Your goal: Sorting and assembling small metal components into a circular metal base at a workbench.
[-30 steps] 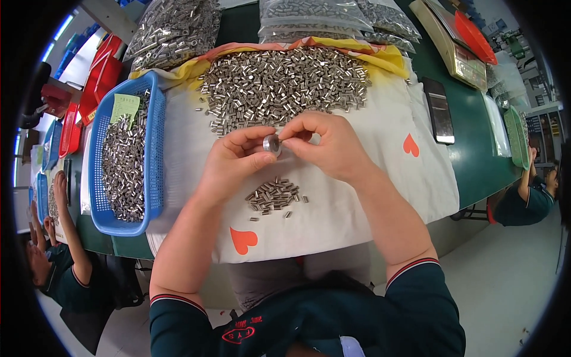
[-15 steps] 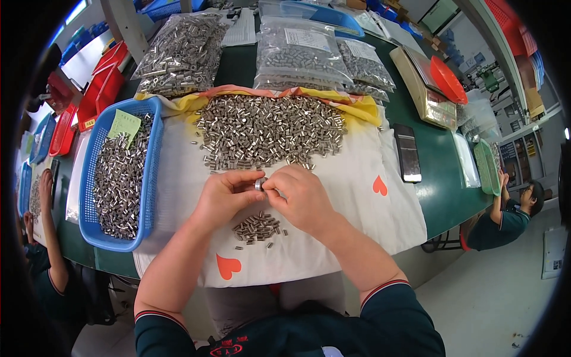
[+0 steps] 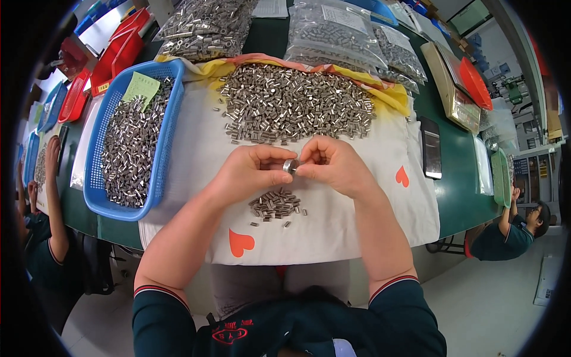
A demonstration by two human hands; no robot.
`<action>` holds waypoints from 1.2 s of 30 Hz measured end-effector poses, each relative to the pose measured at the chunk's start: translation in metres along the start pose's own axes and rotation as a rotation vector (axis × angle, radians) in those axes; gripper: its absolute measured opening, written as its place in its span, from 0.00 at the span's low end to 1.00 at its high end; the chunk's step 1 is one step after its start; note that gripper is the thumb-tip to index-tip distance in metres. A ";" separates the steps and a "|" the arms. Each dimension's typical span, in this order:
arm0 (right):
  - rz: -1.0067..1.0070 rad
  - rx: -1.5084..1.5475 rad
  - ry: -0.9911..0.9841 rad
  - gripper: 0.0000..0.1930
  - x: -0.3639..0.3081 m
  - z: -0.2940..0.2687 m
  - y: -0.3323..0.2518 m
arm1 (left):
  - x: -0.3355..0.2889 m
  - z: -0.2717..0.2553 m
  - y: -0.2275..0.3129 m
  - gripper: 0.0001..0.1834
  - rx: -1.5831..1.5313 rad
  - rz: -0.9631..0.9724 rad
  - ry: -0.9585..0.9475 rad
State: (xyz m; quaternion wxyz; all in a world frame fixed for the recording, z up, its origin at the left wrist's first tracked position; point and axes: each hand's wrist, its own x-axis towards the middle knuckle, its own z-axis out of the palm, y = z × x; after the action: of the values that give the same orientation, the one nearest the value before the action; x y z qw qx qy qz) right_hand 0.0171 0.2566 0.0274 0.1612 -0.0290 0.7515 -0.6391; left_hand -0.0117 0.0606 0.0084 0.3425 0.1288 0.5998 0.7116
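Observation:
My left hand (image 3: 250,172) and my right hand (image 3: 334,165) meet above a white cloth (image 3: 333,220) printed with orange hearts. Together their fingertips pinch a small round silvery metal piece (image 3: 290,165). Just below the hands lies a small heap of short metal sleeves (image 3: 275,205). A much larger spread of the same sleeves (image 3: 294,104) covers the far part of the cloth. How each finger grips the piece is partly hidden.
A blue basket (image 3: 169,128) with sleeves and a green slip stands at the left. Clear bags of parts (image 3: 333,33) lie at the back. A dark phone (image 3: 430,154), a scale (image 3: 455,89) and red trays (image 3: 116,50) surround the cloth. Other people sit at both sides.
The view has shifted a little, so the hands sit nearer the middle. Both hands keep pinching the small metal piece above the little heap; nothing was let go.

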 end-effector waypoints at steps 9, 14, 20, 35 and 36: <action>0.007 0.103 0.071 0.04 0.001 0.010 0.010 | 0.001 -0.002 -0.005 0.19 0.049 0.038 0.071; -0.015 0.113 0.034 0.03 0.002 0.011 0.011 | 0.002 -0.006 -0.010 0.19 0.016 0.064 0.028; -0.005 0.184 0.040 0.02 0.005 0.013 0.013 | 0.002 -0.006 -0.006 0.20 0.036 0.046 0.039; -0.016 0.033 0.061 0.04 0.008 0.016 0.008 | 0.004 -0.009 -0.008 0.19 0.133 0.099 0.129; -0.054 0.043 0.057 0.04 0.011 0.019 0.008 | 0.005 -0.014 -0.010 0.19 0.159 0.101 0.087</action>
State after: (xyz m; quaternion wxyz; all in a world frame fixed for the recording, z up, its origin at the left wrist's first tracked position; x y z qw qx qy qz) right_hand 0.0133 0.2368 0.0152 0.1231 -0.0276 0.7409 -0.6596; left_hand -0.0201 0.0538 -0.0057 0.2687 0.1547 0.6613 0.6831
